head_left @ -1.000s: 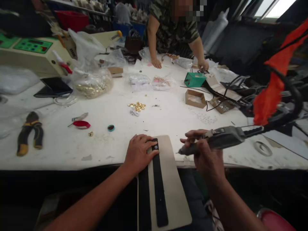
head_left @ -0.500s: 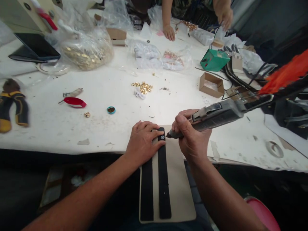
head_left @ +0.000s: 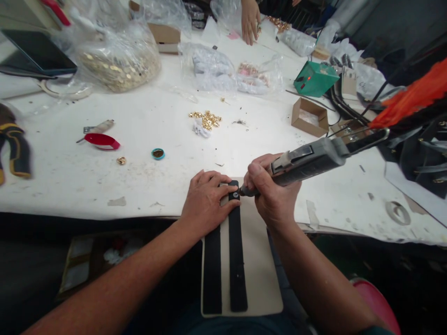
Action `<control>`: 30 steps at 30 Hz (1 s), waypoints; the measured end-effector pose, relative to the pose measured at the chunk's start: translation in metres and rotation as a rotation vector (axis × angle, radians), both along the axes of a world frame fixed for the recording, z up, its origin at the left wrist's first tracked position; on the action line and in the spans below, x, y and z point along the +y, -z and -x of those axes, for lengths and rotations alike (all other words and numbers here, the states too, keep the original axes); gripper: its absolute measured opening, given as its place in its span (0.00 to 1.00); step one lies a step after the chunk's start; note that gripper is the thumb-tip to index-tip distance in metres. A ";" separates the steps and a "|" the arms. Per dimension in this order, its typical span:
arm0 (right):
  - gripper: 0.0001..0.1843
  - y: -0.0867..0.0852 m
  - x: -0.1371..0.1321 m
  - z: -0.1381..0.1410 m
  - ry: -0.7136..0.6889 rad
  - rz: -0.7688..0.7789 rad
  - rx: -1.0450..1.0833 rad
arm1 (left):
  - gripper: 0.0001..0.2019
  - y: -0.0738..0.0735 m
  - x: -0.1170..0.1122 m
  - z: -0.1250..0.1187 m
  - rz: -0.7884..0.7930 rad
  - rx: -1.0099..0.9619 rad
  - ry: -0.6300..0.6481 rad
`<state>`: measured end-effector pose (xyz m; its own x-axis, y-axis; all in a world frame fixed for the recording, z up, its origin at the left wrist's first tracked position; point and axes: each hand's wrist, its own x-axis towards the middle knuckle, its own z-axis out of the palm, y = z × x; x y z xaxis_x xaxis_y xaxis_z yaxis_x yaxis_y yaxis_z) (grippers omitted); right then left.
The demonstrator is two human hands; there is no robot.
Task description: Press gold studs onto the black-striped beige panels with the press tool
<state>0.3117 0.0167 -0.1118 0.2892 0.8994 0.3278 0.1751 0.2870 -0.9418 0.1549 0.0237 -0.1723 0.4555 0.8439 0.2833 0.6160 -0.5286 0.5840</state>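
My right hand (head_left: 275, 188) is wrapped around a grey electric screwdriver (head_left: 307, 163). Its tip meets a small round metal piece (head_left: 235, 195) near the far end of a black strap (head_left: 238, 260). My left hand (head_left: 208, 199) holds that strap down, with thumb and forefinger on either side of the metal piece. A second black strap (head_left: 213, 274) lies parallel, its far part hidden under my left hand. Both straps rest on a beige board (head_left: 260, 260) that juts over the table's near edge.
Gold-coloured parts (head_left: 208, 120), a blue-rimmed cap (head_left: 158, 154) and a red-handled tool (head_left: 102, 141) lie on the white table. A green box (head_left: 316, 78) and a small carton (head_left: 309, 116) stand to the right. A co-worker's hand (head_left: 250, 21) rests at the back.
The screwdriver tip has come onto the metal piece from just beside it. A red light now shows on the green box. The co-worker's hands have shifted, and the view has moved slightly.
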 end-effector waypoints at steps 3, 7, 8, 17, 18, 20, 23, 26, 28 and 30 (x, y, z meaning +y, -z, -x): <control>0.16 -0.002 0.001 0.003 -0.030 -0.006 0.032 | 0.14 0.000 0.000 0.000 0.003 0.013 0.002; 0.14 -0.007 0.001 0.002 -0.168 0.015 0.026 | 0.15 0.003 0.000 0.000 -0.009 0.016 0.007; 0.13 -0.008 0.001 0.001 -0.201 0.023 0.021 | 0.15 0.003 0.000 0.000 -0.011 0.013 0.010; 0.12 -0.005 0.006 -0.009 -0.382 0.036 -0.092 | 0.13 0.003 0.001 -0.002 -0.047 0.037 -0.014; 0.13 -0.004 0.006 -0.009 -0.371 0.041 -0.093 | 0.13 0.002 0.001 -0.002 -0.046 0.036 -0.010; 0.15 -0.003 0.007 -0.008 -0.335 0.052 -0.076 | 0.11 0.002 0.000 -0.002 -0.039 0.028 0.004; 0.16 -0.002 0.006 -0.007 -0.306 0.066 0.002 | 0.12 0.002 -0.001 -0.001 -0.024 0.024 0.008; 0.16 0.000 0.004 -0.007 -0.296 0.061 0.072 | 0.13 -0.001 0.000 -0.002 -0.025 0.038 -0.003; 0.18 0.000 0.004 -0.007 -0.306 0.058 0.083 | 0.12 -0.005 0.002 -0.003 -0.039 0.062 -0.007; 0.21 -0.005 0.006 -0.006 -0.359 0.073 0.109 | 0.11 -0.008 0.003 -0.003 -0.063 0.102 -0.015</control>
